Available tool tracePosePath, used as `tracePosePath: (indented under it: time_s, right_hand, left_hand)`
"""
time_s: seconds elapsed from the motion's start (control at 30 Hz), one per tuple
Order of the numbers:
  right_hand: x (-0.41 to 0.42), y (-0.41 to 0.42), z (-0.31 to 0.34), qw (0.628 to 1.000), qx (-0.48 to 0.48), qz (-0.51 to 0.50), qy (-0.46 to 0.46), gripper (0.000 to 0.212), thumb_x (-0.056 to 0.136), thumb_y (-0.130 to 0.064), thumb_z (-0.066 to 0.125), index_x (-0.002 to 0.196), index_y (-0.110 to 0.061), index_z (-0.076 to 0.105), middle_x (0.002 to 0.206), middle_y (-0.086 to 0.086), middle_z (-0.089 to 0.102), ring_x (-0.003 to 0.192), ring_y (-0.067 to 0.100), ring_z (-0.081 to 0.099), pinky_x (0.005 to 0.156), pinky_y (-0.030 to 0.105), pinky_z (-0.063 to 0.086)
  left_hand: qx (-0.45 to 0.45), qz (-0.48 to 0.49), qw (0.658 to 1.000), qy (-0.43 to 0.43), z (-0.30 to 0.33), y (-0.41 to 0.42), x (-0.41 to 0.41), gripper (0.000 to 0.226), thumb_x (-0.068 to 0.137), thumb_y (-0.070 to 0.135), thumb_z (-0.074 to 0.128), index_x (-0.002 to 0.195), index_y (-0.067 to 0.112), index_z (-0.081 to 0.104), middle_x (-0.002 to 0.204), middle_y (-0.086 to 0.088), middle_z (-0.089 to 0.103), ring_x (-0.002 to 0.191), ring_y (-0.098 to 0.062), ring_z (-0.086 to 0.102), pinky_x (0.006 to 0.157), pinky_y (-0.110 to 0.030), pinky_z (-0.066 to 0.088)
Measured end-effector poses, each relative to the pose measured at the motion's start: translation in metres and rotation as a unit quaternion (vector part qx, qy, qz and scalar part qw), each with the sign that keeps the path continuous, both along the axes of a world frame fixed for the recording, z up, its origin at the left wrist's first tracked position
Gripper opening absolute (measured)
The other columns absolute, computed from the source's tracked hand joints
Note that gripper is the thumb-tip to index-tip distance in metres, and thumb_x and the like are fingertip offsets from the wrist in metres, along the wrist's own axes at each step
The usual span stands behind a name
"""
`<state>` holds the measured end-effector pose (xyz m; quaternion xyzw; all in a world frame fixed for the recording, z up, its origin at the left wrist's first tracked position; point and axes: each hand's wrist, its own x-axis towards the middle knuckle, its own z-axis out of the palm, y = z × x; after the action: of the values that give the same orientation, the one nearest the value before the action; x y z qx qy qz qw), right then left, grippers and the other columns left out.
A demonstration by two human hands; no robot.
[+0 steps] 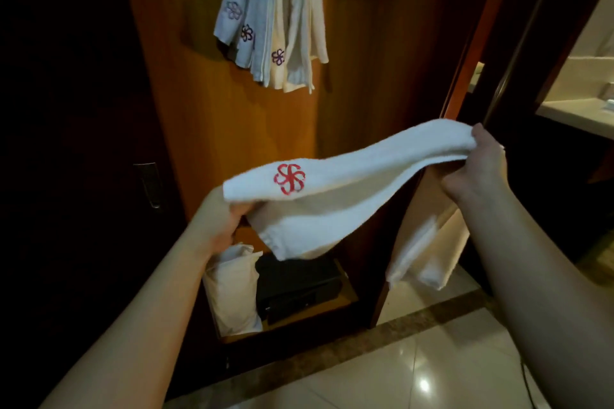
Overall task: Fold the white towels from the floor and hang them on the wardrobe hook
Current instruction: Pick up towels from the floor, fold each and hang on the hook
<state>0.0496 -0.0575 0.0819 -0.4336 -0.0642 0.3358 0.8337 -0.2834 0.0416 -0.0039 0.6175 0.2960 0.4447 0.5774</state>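
One white towel (332,189) with red emblem held midair before wardrobe (212,129): left hand (217,216) grip pinches one end, right hand (478,163) grip other. Bunch of hung towels (269,20) above, three emblems visible.

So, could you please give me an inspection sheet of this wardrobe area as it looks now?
Surface: glossy pale tiled floor with a dark stone border strip.
Job's things: white terry towel with red flower emblem held folded in the air; bundle of white towels already hanging high in the wooden wardrobe.
Clutter: white cloth bag beside a black box on the bottom shelf; another white towel hanging low on the right.
Hands: left hand and right hand each grip a towel end.
Cables: thin dark cord at the floor's right edge.
Surroundings: bathroom counter at right.
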Motion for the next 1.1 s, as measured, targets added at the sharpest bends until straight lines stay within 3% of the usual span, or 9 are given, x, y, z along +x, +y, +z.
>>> tracePosePath:
  time_s: [0.2, 0.27, 0.37, 0.57, 0.73, 0.87, 0.93, 1.03, 1.1]
  right_hand:
    - [0.007, -0.001, -0.023, 0.998, -0.042, 0.029, -0.048, 0.046, 0.099, -0.046, 0.058, 0.134, -0.016, 0.059, 0.124, 0.005, 0.071, 0.107, 0.025, 0.07, 0.094, 0.045, 0.056]
    - [0.005, 0.001, -0.026, 0.998, -0.034, 0.044, -0.037, 0.045, 0.099, -0.047, 0.056, 0.133, -0.017, 0.059, 0.122, 0.006, 0.072, 0.105, 0.027, 0.071, 0.094, 0.048, 0.056]
    - [0.002, 0.003, -0.034, 0.997, 0.003, 0.08, -0.004, 0.049, 0.102, -0.052, 0.046, 0.133, -0.015, 0.057, 0.121, 0.008, 0.073, 0.106, 0.03, 0.071, 0.096, 0.049, 0.054]
    - [0.002, 0.002, -0.04, 0.994, 0.056, 0.086, 0.05, 0.049, 0.105, -0.049, 0.042, 0.134, -0.011, 0.054, 0.112, 0.011, 0.076, 0.095, 0.031, 0.075, 0.067, 0.043, 0.062]
    - [0.004, 0.003, -0.043, 0.995, 0.06, 0.058, 0.057, 0.049, 0.104, -0.048, 0.047, 0.136, -0.011, 0.053, 0.112, 0.011, 0.076, 0.096, 0.03, 0.075, 0.07, 0.043, 0.062]
    - [0.006, -0.001, -0.048, 0.995, 0.041, 0.072, 0.055, 0.056, 0.102, -0.053, 0.045, 0.142, -0.013, 0.048, 0.121, 0.01, 0.072, 0.104, 0.031, 0.073, 0.074, 0.044, 0.062]
    - [0.005, -0.002, -0.05, 0.994, 0.04, 0.09, 0.044, 0.059, 0.103, -0.057, 0.04, 0.143, -0.015, 0.047, 0.124, 0.01, 0.071, 0.108, 0.033, 0.071, 0.08, 0.048, 0.059]
    - [-0.002, -0.004, -0.051, 0.99, 0.07, 0.117, 0.042, 0.06, 0.103, -0.059, 0.034, 0.143, -0.016, 0.046, 0.123, 0.011, 0.072, 0.109, 0.034, 0.071, 0.084, 0.051, 0.056]
    - [-0.008, -0.004, -0.05, 0.985, 0.098, 0.134, 0.05, 0.06, 0.104, -0.057, 0.033, 0.145, -0.016, 0.045, 0.126, 0.011, 0.07, 0.111, 0.034, 0.07, 0.087, 0.051, 0.056]
  left_hand:
    - [0.066, 0.056, 0.99, -0.115, 0.009, 0.009, -0.02, 0.028, 0.06, 0.031, 0.073, 0.087, 0.034, 0.078, 0.092, 0.009, 0.076, 0.083, -0.009, 0.072, 0.057, -0.019, 0.054]
    - [0.035, 0.039, 0.985, -0.162, 0.007, 0.007, -0.018, 0.03, 0.059, 0.03, 0.076, 0.089, 0.034, 0.077, 0.091, 0.009, 0.075, 0.079, -0.009, 0.073, 0.053, -0.019, 0.054]
    - [-0.047, -0.044, 0.969, -0.238, 0.002, 0.008, -0.018, 0.054, 0.054, 0.031, 0.09, 0.105, 0.03, 0.074, 0.104, 0.001, 0.075, 0.092, -0.018, 0.074, 0.066, -0.028, 0.06]
    - [-0.053, -0.007, 0.974, -0.221, 0.0, 0.006, -0.017, 0.023, 0.072, 0.019, 0.079, 0.094, 0.026, 0.078, 0.109, -0.005, 0.075, 0.1, -0.024, 0.073, 0.069, -0.035, 0.062]
    - [0.016, 0.03, 0.997, -0.075, -0.004, 0.009, -0.016, 0.032, 0.098, 0.017, 0.058, 0.11, 0.043, 0.074, 0.113, 0.005, 0.074, 0.098, -0.02, 0.073, 0.064, -0.032, 0.06]
    - [-0.004, 0.005, 0.995, -0.105, -0.014, 0.013, -0.025, 0.025, 0.087, 0.008, 0.057, 0.084, 0.026, 0.075, 0.107, -0.005, 0.07, 0.1, -0.039, 0.063, 0.072, -0.047, 0.048]
    - [-0.029, -0.024, 0.991, -0.131, -0.021, 0.011, -0.029, 0.019, 0.079, 0.007, 0.063, 0.071, 0.022, 0.07, 0.102, -0.013, 0.063, 0.098, -0.043, 0.055, 0.071, -0.043, 0.043]
    - [-0.109, -0.045, 0.973, -0.198, -0.033, 0.004, -0.03, 0.018, 0.065, 0.03, 0.071, 0.062, 0.015, 0.062, 0.102, -0.02, 0.053, 0.101, -0.04, 0.053, 0.077, -0.04, 0.043]
    - [-0.173, 0.002, 0.959, -0.223, -0.046, 0.002, -0.026, 0.026, 0.076, 0.032, 0.062, 0.058, 0.014, 0.056, 0.104, -0.02, 0.054, 0.109, -0.041, 0.052, 0.081, -0.043, 0.04]
